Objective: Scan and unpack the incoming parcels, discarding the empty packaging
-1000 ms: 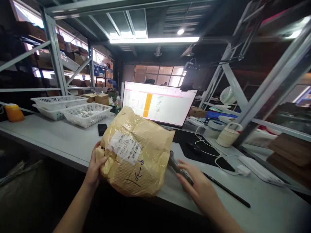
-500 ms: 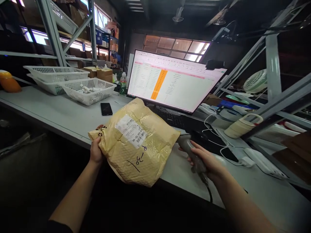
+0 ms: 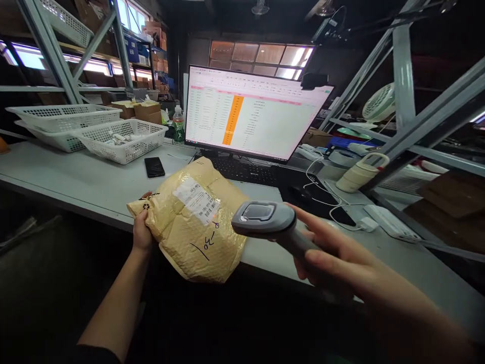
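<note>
The left hand [image 3: 143,231] pinches a yellow padded parcel [image 3: 178,240] by its left corner [image 3: 140,206], left of the frame's centre; the right hand [image 3: 333,247] wraps round a grey scanner [image 3: 273,222] at centre. The parcel is creased, with a white label [image 3: 196,198] and dark handwriting [image 3: 207,244]. The forearms [image 3: 117,296] slant up from lower left and lower right.

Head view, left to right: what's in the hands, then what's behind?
In hand: padded parcel in the left hand → handheld scanner in the right hand.
Behind: front white basket → green-labelled bottle → monitor → cream cup.
</note>
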Available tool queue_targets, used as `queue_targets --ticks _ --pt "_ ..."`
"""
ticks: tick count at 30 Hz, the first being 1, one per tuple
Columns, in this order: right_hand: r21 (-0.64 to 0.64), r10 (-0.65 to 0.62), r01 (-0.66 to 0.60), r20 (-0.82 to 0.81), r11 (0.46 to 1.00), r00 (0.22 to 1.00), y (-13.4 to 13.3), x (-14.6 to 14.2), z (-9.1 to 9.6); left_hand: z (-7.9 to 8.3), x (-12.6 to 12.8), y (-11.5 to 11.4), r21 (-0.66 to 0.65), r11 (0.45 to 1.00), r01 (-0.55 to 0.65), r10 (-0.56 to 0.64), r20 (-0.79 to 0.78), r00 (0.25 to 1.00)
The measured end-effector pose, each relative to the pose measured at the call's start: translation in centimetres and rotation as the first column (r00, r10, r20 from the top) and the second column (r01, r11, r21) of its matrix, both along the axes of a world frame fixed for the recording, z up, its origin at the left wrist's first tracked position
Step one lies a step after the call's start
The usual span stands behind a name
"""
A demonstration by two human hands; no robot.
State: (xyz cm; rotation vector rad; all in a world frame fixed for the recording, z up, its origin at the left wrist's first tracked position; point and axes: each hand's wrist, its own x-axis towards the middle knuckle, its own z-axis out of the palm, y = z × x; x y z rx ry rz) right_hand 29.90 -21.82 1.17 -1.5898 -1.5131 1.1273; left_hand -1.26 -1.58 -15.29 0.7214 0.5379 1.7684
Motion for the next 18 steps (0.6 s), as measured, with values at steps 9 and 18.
queue_targets --ticks 9,18 --pt "0.073 -0.069 0.072 -0.04 0.995 0.997 0.5 1.3 -0.8 0.5 -1.2 0.2 -0.093 0.996 0.0 0.003 0.026 1.0" --pt "0.026 -0.327 0.327 0.006 0.945 0.945 11.6 7.0 -9.9 1.6 -5.0 2.1 -0.276 0.958 -0.082 0.054 -0.106 0.993"
